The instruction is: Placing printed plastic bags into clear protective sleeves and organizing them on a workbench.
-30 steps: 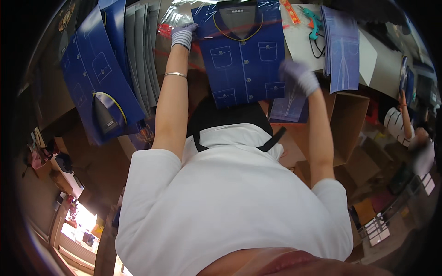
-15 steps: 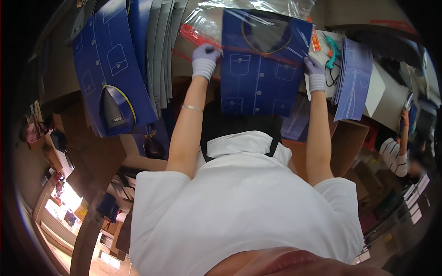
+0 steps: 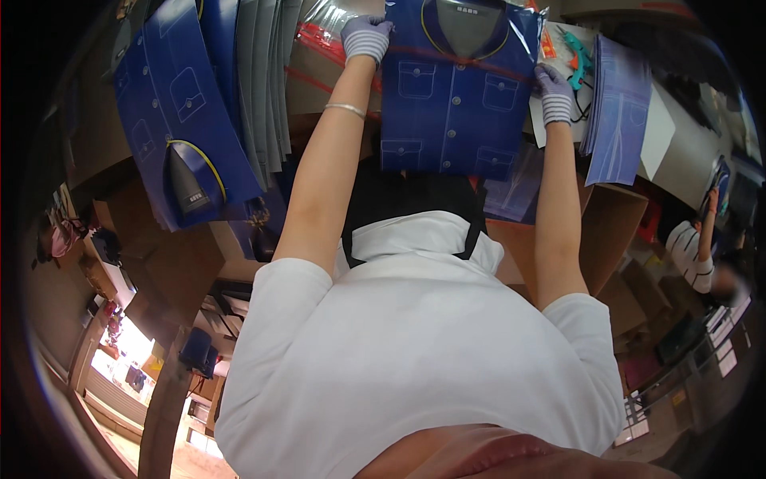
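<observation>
In front of me lies a flat blue card (image 3: 447, 108) printed like a buttoned jacket with pockets. Its far part is inside a clear plastic bag (image 3: 523, 32) with a red strip across its mouth; the near part sticks out. My left hand (image 3: 369, 37), in a striped grey-purple glove, is closed at the bag's left edge beside the card. Gloved the same way, my right hand (image 3: 553, 92) pinches at the bag's right edge, level with the card's upper pockets. The far end of the bag runs out of view.
More blue jacket-shaped cards (image 3: 171, 104) and a row of grey sheets (image 3: 267, 88) stand at the left. On the right are a turquoise glue gun (image 3: 576, 60) and a stack of jeans-printed cards (image 3: 618, 112). A cardboard box (image 3: 610, 231) stands below; another person (image 3: 690, 259) is at far right.
Both hands have moved farther from me, the left one more, along the bag's side. The card and bag sit higher in the picture, the strip still crossing the card near its collar.
</observation>
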`<state>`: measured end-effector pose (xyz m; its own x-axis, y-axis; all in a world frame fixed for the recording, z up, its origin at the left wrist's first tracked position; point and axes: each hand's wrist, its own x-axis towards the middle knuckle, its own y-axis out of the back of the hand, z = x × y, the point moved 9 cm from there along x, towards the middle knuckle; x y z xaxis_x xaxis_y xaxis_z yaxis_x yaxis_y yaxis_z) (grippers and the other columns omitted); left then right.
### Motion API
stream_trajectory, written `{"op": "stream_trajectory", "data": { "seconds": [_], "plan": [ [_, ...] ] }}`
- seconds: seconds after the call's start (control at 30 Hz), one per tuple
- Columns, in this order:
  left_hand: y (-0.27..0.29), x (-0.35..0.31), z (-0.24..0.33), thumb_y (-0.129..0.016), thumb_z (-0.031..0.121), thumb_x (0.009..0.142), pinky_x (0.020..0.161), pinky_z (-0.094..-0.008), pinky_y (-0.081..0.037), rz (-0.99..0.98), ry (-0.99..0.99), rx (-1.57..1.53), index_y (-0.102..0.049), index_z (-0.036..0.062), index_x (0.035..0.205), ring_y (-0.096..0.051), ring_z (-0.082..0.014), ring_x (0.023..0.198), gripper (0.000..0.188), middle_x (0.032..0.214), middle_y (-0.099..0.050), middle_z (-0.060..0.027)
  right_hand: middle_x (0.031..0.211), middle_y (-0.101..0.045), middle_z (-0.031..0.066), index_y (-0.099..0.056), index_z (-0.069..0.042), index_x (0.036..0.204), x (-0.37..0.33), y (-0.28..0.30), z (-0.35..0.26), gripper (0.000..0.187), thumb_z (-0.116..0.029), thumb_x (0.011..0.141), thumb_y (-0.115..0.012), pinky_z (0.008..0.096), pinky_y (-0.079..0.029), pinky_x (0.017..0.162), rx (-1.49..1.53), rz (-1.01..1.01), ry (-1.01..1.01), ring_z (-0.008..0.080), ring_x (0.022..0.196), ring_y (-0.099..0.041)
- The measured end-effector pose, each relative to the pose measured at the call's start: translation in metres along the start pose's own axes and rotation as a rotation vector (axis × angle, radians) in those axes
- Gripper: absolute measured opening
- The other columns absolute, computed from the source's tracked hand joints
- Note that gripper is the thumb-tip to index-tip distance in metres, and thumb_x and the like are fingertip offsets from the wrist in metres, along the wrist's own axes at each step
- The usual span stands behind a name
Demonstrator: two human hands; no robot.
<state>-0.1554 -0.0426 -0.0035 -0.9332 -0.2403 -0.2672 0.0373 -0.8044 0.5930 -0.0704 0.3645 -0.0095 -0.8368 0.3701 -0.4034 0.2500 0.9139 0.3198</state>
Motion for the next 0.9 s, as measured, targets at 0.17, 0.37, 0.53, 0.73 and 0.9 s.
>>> {"op": "stream_trajectory", "data": {
  "seconds": [0.17, 0.37, 0.53, 0.73, 0.9],
  "plan": [
    [-0.007, -0.075, 0.004, -0.067, 0.016, 0.070, 0.064, -0.0272, -0.048, -0.136, -0.043, -0.101, -0.067, 0.0000, 0.082, -0.061, -0.0161, 0.063, 0.020, 0.072, -0.066, -0.0112, 0.077, -0.062, 0.0030, -0.063, 0.001, 0.095, -0.051, 0.035, 0.041, 0.025, -0.017, 0.078, -0.064, 0.0216, -0.044, 0.060, -0.055, 0.058, -0.085, 0.0089, 0.064, -0.054],
    [0.007, -0.199, -0.075, -0.064, 0.014, 0.072, 0.053, -0.0292, -0.043, -0.357, 0.032, -0.053, -0.062, 0.0013, 0.069, -0.053, -0.0160, 0.051, 0.014, 0.061, -0.060, -0.0114, 0.077, -0.063, 0.0074, -0.063, -0.001, 0.091, -0.174, 0.038, 0.078, 0.019, -0.010, 0.074, -0.063, 0.0247, -0.045, 0.069, -0.329, -0.037, 0.034, 0.0095, 0.073, -0.056],
    [0.002, -0.262, -0.118, -0.062, 0.007, 0.076, 0.055, -0.0256, -0.043, -0.753, 0.251, -0.131, -0.060, -0.0010, 0.074, -0.052, -0.0106, 0.057, 0.009, 0.063, -0.058, -0.0070, 0.073, -0.060, 0.0045, -0.057, -0.002, 0.092, -0.236, 0.022, 0.177, 0.015, -0.014, 0.083, -0.057, 0.0212, -0.044, 0.053, 0.199, -0.171, -0.359, 0.0091, 0.060, -0.054],
    [0.061, -0.278, 0.042, -0.062, 0.005, 0.074, 0.056, -0.0262, -0.043, -0.752, -0.329, -0.001, -0.057, -0.0022, 0.072, -0.053, -0.0156, 0.058, 0.008, 0.064, -0.055, -0.0104, 0.060, -0.052, 0.0005, -0.054, -0.005, 0.078, -0.237, 0.023, 0.031, 0.016, -0.020, 0.083, -0.058, 0.0201, -0.038, 0.044, 0.630, 0.004, -0.036, 0.0074, 0.050, -0.048],
    [0.073, -0.279, 0.030, -0.057, 0.001, 0.079, 0.058, -0.0214, -0.044, -0.798, -0.188, -0.384, -0.059, -0.0034, 0.078, -0.054, -0.0097, 0.061, 0.005, 0.068, -0.058, -0.0055, 0.058, -0.055, 0.0041, -0.058, 0.000, 0.091, -0.297, 0.070, -0.211, 0.019, -0.016, 0.082, -0.057, 0.0251, -0.042, 0.045, 0.134, -0.028, 0.521, 0.0119, 0.050, -0.053]
  ]
}}
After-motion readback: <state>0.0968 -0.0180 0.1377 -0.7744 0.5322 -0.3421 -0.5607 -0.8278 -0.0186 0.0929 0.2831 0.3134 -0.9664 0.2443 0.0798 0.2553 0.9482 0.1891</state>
